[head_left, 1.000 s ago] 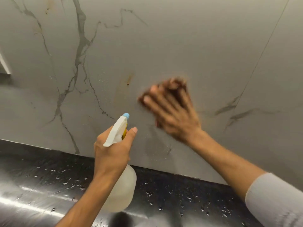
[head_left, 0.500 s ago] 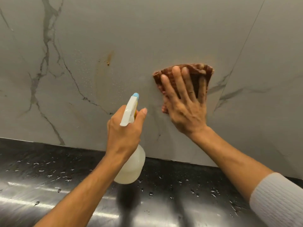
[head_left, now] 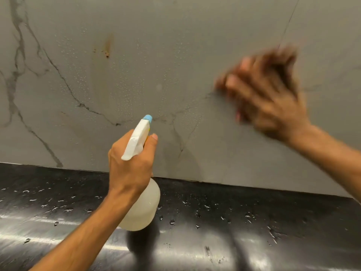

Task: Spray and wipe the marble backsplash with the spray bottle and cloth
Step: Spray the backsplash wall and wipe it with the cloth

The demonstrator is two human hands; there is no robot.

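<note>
The grey marble backsplash (head_left: 136, 55) with dark veins fills the upper part of the view; fine spray droplets cover its middle, around a rusty brown stain (head_left: 107, 48). My left hand (head_left: 130, 167) grips a translucent spray bottle (head_left: 143, 208) with a white trigger head and blue nozzle (head_left: 147, 118) aimed at the wall. My right hand (head_left: 267, 100), blurred by motion, presses a brown cloth (head_left: 283, 61) flat against the backsplash at the right; the cloth is mostly hidden under the fingers.
A glossy black countertop (head_left: 234, 222) dotted with water drops runs below the backsplash. A thin seam (head_left: 289, 22) in the marble runs up to the right above my right hand.
My right hand with the cloth has swept rightward across the marble and is now motion-blurred. The view has shifted, so the brown stain sits further left. The bottle stays gripped.
</note>
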